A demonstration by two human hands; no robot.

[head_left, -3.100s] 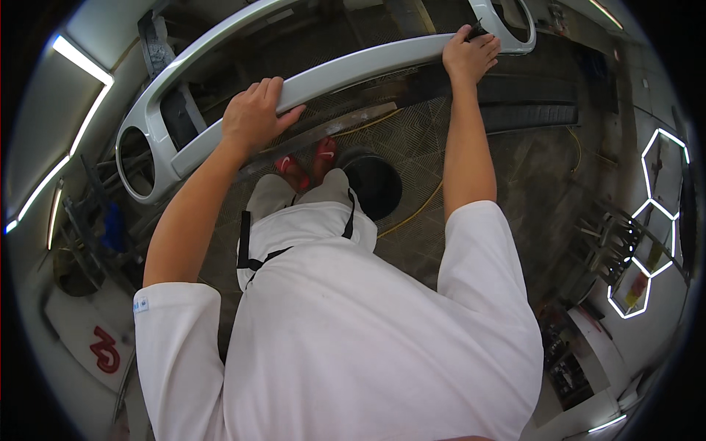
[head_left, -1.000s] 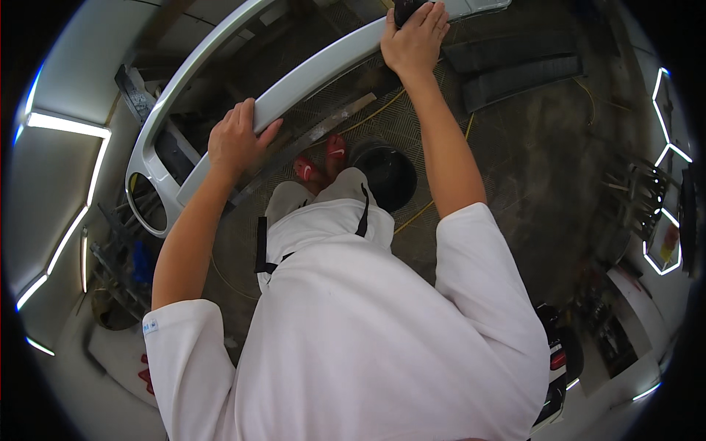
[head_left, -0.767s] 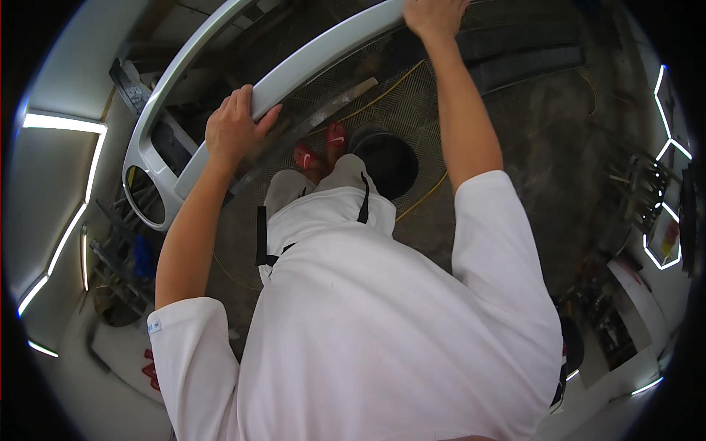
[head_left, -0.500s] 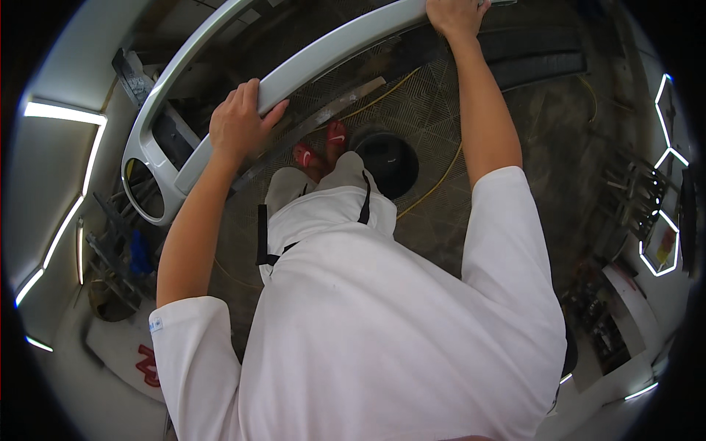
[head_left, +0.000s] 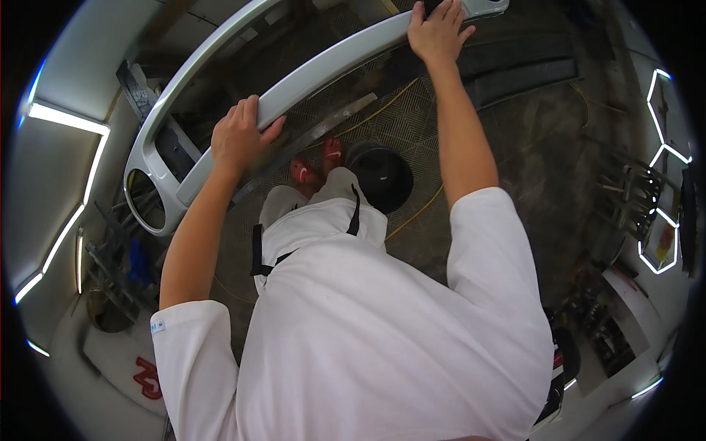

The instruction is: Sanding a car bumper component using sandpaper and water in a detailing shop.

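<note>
A glossy pale-grey car bumper cover (head_left: 331,66) arches across the top of the view, with a long opening and a round hole at its left end. My left hand (head_left: 239,136) grips its lower bar, fingers over the top and thumb along the near side. Farther right, my right hand (head_left: 437,37) rests on the same bar with its fingers bent over a small dark pad (head_left: 432,7). The pad is mostly covered by the fingers and cut off by the picture's edge.
A black bucket (head_left: 379,176) stands on the floor beside my feet in red slides (head_left: 301,170). A yellow hose (head_left: 415,220) runs past it. Behind lies a long dark panel (head_left: 522,77). Metal stands (head_left: 118,268) are at left, and a dark rack (head_left: 629,184) at right.
My right hand has shifted left and nearer along the bar, and the dark pad now shows under its fingers. My left hand keeps its hold; the whole view has tilted slightly.
</note>
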